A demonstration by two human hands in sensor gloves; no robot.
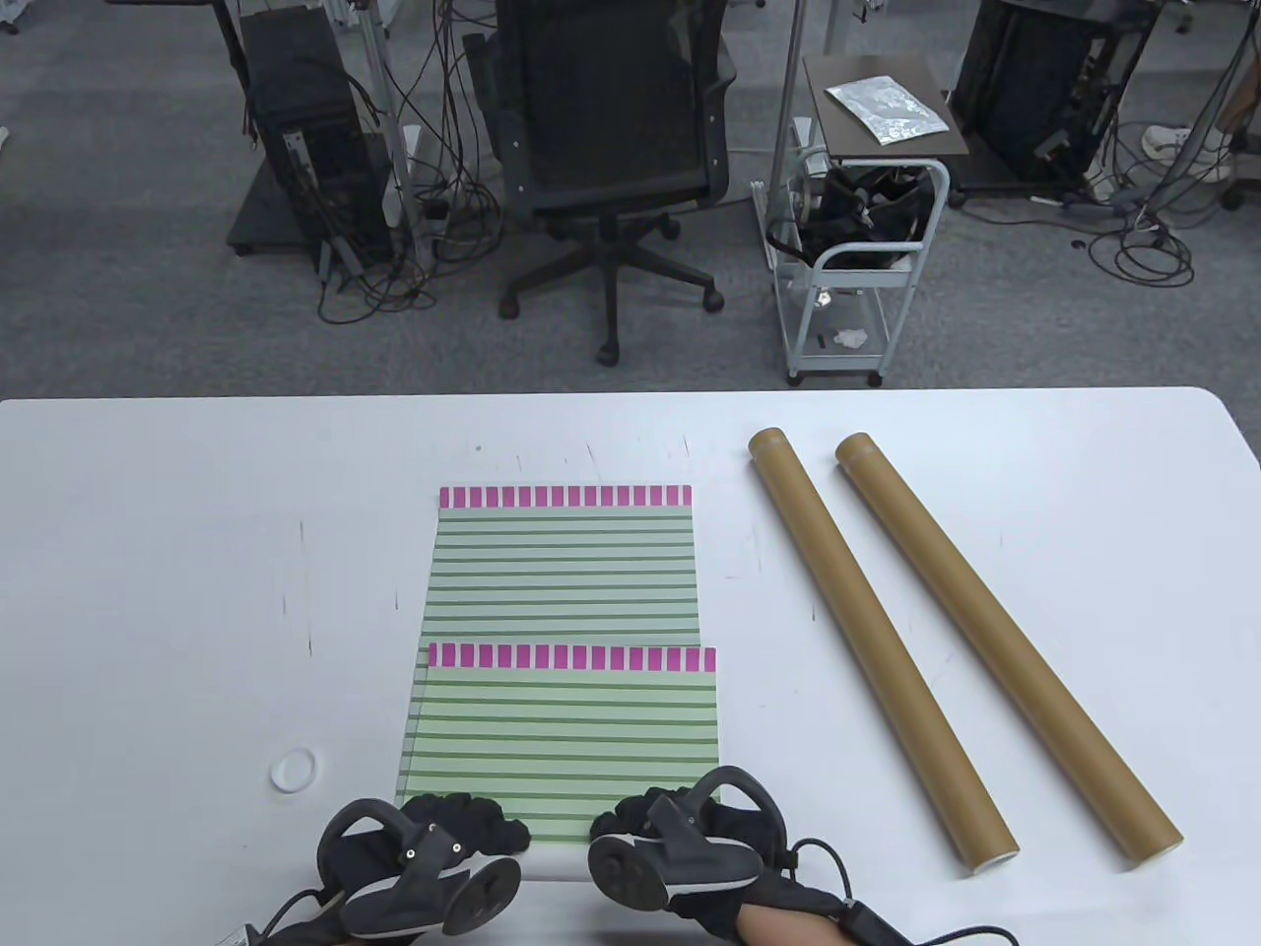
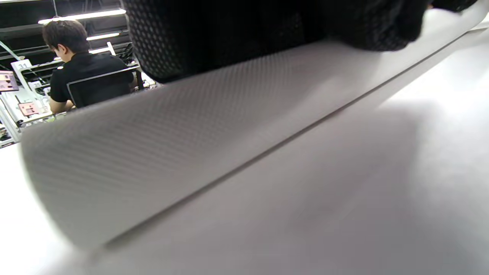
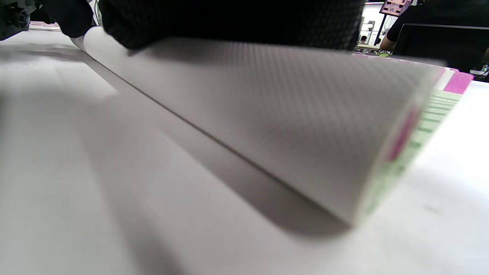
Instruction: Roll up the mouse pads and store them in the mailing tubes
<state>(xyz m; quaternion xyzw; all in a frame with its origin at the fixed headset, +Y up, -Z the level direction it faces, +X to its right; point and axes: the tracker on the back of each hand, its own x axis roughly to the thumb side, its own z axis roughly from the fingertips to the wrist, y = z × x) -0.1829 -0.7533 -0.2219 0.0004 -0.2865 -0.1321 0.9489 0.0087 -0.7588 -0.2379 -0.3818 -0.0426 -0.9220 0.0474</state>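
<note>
White table (image 1: pixel 197 552), office floor with a chair (image 1: pixel 606 138) and cart (image 1: pixel 857 256) behind. From above, two striped pads lie overlapped: far pad (image 1: pixel 564 562), near pad (image 1: pixel 566 739). Both hands, left (image 1: pixel 433 847) and right (image 1: pixel 680 838), curl over the near pad's near edge. Two tubes (image 1: pixel 872 641) (image 1: pixel 1005 645) lie to the right, a ring (image 1: pixel 295 769) to the left.

Left wrist: gloved fingers (image 2: pixel 229 34) grip the lifted grey underside (image 2: pixel 172 145).

Right wrist: fingers (image 3: pixel 229 19) hold the curled edge (image 3: pixel 286 114).
</note>
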